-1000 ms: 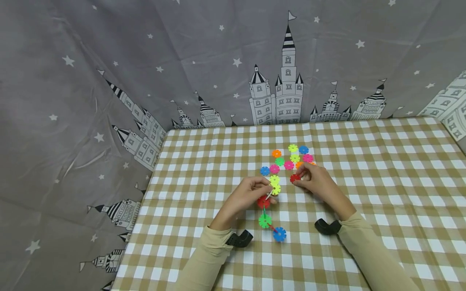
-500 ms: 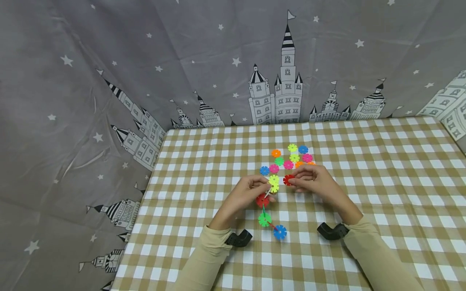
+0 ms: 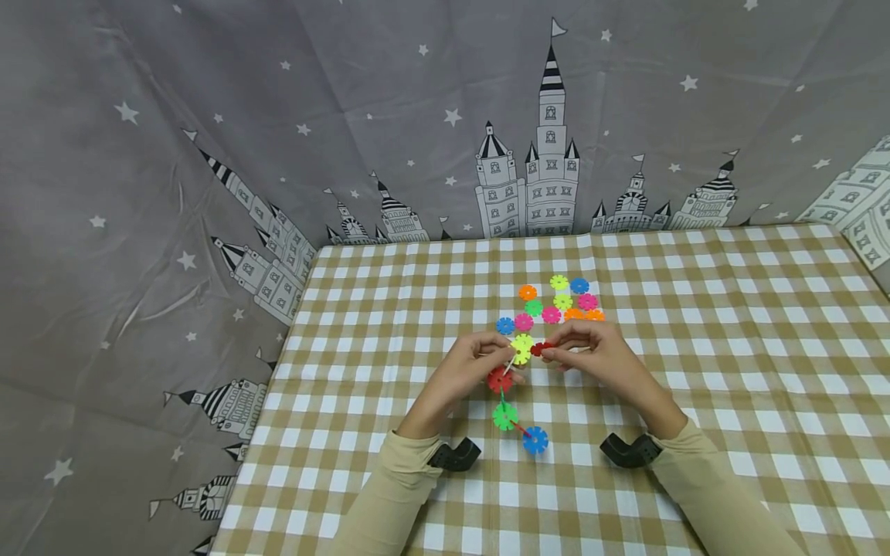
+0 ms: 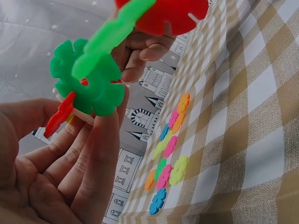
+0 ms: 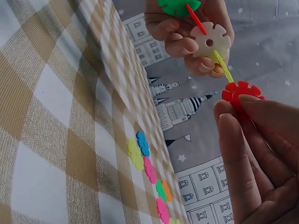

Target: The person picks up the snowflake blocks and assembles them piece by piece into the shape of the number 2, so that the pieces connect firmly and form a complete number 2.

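My left hand [image 3: 480, 361] pinches a chain of notched plastic snowflake discs near its upper end. From there hang a red disc [image 3: 499, 379], a green disc [image 3: 505, 416] and a blue disc [image 3: 535, 440], joined by edge-on discs. In the right wrist view, the left fingers hold a white disc [image 5: 211, 42] with a yellow disc [image 5: 223, 66] slotted into it. Between thumb and fingers, my right hand [image 3: 591, 345] pinches another red disc [image 5: 240, 93], its rim right at the yellow disc's outer edge. Part of that red disc is hidden by the right thumb.
Several loose discs lie on the checkered tablecloth [image 3: 389, 340] beyond the hands, among them an orange disc [image 3: 528, 293], a blue disc [image 3: 505, 326] and a pink disc [image 3: 587, 302]. A grey castle-print curtain [image 3: 389, 100] hangs behind the table.
My right hand has brought its red disc leftward to the yellow disc and turned it nearly edge-on. The left hand and its chain have shifted only slightly.
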`<state>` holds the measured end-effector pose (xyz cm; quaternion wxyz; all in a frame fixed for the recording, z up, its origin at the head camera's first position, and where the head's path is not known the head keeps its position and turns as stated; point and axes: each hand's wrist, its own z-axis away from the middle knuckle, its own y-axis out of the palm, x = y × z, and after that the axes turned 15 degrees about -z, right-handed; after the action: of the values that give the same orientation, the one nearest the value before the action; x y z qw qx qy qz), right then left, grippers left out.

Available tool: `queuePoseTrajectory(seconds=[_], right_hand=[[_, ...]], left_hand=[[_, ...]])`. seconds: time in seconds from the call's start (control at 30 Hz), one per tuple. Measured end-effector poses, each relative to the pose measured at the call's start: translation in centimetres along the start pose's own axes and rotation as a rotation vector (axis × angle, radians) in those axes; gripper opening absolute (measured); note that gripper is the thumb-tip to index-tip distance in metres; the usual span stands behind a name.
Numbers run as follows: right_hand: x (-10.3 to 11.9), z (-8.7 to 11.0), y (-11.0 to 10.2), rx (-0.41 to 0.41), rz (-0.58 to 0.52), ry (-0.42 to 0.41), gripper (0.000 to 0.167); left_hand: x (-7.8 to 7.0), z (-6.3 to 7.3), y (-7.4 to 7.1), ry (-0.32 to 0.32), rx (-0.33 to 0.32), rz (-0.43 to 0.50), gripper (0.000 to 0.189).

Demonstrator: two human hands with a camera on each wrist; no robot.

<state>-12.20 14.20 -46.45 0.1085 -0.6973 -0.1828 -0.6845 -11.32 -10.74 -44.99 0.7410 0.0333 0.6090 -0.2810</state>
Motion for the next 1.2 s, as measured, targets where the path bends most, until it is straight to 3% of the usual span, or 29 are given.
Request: queuePoseTrajectory(seconds=[0.33, 0.47, 0.63, 0.77, 1.0, 1.2], right_hand=[[-0.3, 0.0, 0.5, 0.019, 0.003, -0.100, 0.011], [-0.5, 0.1, 0.8, 0.011, 0.075, -0.161, 0.011], [-0.8, 0.2, 1.5, -0.023, 0.230, -0.306, 0.015], [-1.0, 0.3, 1.9, -0.045, 0.287, -0.420, 0.020], [-1.5, 0.3, 2.0, -0.073, 0.269, -0.521, 0.026], [-1.8, 0.2, 2.0, -0.046, 0.211, -0.548, 0.017]], left_hand=[[0.2, -0.1, -0.1, 0.010, 0.017, 0.056, 0.022], [0.1, 0.0, -0.1, 0.016, 0.031, 0.068, 0.022], [0.0, -0.1, 0.1, 0.037, 0.037, 0.037, 0.022], [-0.1, -0.1, 0.3, 0.072, 0.010, 0.017, 0.022], [-0.3, -0.1, 0.4, 0.100, 0.011, 0.038, 0.023], [-0.4, -0.1, 0.3, 0.097, 0.020, 0.036, 0.022]])
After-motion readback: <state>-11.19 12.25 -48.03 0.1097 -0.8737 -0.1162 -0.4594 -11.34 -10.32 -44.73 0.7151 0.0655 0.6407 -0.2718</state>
